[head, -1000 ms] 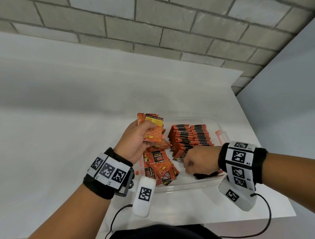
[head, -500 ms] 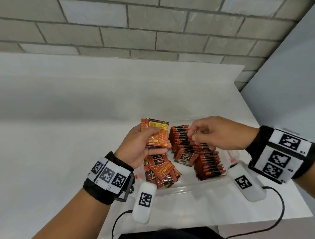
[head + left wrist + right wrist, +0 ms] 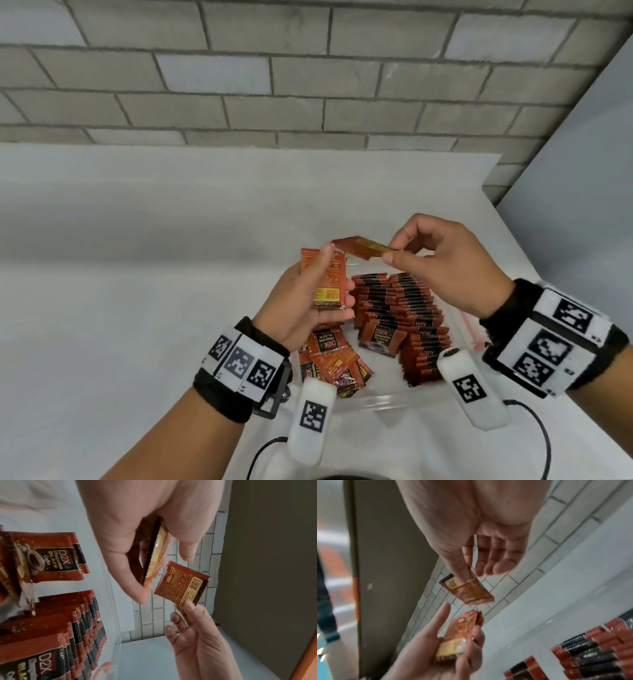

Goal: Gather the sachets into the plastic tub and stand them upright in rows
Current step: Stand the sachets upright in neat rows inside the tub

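A: What does the left hand (image 3: 301, 308) hold?

B: A small stack of orange-red foil sachets (image 3: 329, 284), upright, backs with yellow barcode panels facing the camera; thumb on the front, fingers curled round behind; it hangs above the left end of the clear plastic tub (image 3: 376, 401).

A: And the right hand (image 3: 442, 263)?

B: It pinches a single orange-red sachet (image 3: 359, 248) by one end between thumb and forefinger; the other fingers are loosely curled and apart from it; the sachet lies nearly flat in the air, its free end just beside the top of the left hand's stack; the left wrist view shows its printed back and barcode (image 3: 181, 584); whether it touches the stack I cannot tell.

A: Where are the rest?

B: In the tub, on the white table (image 3: 137, 274); two rows of red-and-black sachets standing on edge (image 3: 404, 308) fill its right part; one sachet with its dark label showing (image 3: 382, 339) leans at the near end of the left row; a loose heap of sachets (image 3: 329, 363) lies flat at the near left, below the left hand.
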Motion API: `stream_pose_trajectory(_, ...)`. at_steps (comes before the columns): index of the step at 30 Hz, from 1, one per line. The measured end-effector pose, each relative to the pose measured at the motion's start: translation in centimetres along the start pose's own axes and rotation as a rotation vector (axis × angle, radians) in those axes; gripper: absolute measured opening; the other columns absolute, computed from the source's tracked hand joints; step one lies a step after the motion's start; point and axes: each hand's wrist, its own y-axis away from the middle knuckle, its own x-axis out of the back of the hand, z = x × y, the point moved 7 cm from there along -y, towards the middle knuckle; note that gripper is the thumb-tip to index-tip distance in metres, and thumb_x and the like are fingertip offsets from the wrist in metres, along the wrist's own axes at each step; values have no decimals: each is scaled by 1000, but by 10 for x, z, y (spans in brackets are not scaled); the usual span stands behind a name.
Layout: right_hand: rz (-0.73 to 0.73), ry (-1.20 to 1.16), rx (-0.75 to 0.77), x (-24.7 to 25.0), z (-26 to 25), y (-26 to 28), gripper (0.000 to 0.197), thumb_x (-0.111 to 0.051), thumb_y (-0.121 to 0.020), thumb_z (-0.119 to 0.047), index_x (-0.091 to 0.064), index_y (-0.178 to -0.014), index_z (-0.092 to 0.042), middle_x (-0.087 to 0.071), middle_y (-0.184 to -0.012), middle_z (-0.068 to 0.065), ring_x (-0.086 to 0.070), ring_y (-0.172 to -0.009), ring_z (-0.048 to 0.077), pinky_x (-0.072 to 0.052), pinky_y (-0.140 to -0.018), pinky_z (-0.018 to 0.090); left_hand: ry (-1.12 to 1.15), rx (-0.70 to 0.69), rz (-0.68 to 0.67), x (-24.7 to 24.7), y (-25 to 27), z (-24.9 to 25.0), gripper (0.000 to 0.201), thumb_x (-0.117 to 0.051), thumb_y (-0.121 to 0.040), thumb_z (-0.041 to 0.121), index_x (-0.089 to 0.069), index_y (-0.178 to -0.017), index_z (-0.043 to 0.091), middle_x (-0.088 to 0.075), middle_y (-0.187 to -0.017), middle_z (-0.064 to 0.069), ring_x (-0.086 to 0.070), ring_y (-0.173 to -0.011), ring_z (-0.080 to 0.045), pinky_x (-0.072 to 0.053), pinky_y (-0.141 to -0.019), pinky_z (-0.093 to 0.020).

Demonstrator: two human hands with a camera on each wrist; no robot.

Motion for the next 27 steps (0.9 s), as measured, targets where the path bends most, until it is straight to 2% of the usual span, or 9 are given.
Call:
stream_pose_trajectory(3, -57, 168, 190, -14, -10, 5, 16, -80, -74, -14, -65, -71, -18, -54, -80, -9, -52, -72, 6, -40, -66, 14, 85, -22, -13, -2, 1, 4, 47, -58, -79, 46, -66, -109, 10, -70, -93, -14, -68, -76, -21, -60, -66, -32)
stream_pose_trajectory(5, -182, 239, 218, -32, -5, 9, 14, -80, -73, -19, -67, -75, -21, -52, -85, -13, -52, -80, 3, -43, -72, 18, 128, -59, 10, -1, 2, 9, 38, -61, -83, 29, -64, -113, 6, -71, -104, -16, -70, -86, -25, -60, -65, -31)
stream_pose_trajectory(8, -253, 235, 200, -37, 0, 12, 15, -79, -73, -31, -67, -79, -25, -53, -90, -13, -54, -88, 4, -47, -80, 27, 105, -91, 55, 5, 0, 12, 28, -60, -88, 12, -62, -115, 5, -71, -107, -14, -71, -90, -24, -60, -64, -31)
stream_pose_trajectory(11, -91, 238, 210, -21, -6, 6, 18, -69, -79, -45, -65, -88, -30, -52, -90, -14, -51, -82, 2, -39, -71, 13, 73, -84, 71, 8, -1, 10, 22, -60, -89, 10, -63, -110, 5, -73, -102, -12, -72, -85, -23, -60, -62, -31)
stream_pose_trajectory(13, -46, 303, 166, -16, -6, -1, 24, -64, -86, -40, -61, -109, -33, -53, -97, -17, -51, -84, 1, -36, -68, 10, 49, -73, 70, 9, -2, 8, 20, -61, -89, 9, -64, -108, 7, -72, -102, -12, -71, -87, -25, -60, -61, -30)
stream_pose_trajectory(16, -213, 240, 16, -23, 3, -7, 35, -61, -89, -30, -56, -124, -32, -64, -98, -15, -60, -86, 3, -45, -75, 16, -31, -56, 17, 5, -3, 8, 19, -61, -88, 9, -64, -107, 9, -72, -102, -12, -71, -87, -25, -60, -60, -29)
stream_pose_trajectory(19, -335, 141, -74, -25, 10, -5, 20, -66, -87, -23, -67, -106, -28, -70, -86, -6, -65, -83, 11, -51, -82, 28, -104, -49, -32, 4, -3, 7, 20, -62, -87, 8, -63, -107, 8, -73, -96, -7, -71, -83, -22, -59, -61, -29)
stream_pose_trajectory(22, -415, 109, -159, -21, 19, 2, 13, -71, -83, -18, -68, -95, -23, -71, -80, 0, -65, -72, 12, -51, -72, 25, -118, -71, 7, 9, -4, 11, 19, -61, -88, 14, -61, -107, 9, -71, -91, -7, -70, -77, -19, -59, -63, -29)
stream_pose_trajectory(27, -624, 560, -231, -40, 47, 29, 13, -71, -84, -26, -59, -81, -32, -66, -74, -13, -60, -70, 0, -43, -76, 24, 15, -109, 119, 30, -9, 25, 12, -57, -93, 19, -62, -100, 10, -70, -83, -10, -67, -65, -19, -58, -64, -30)
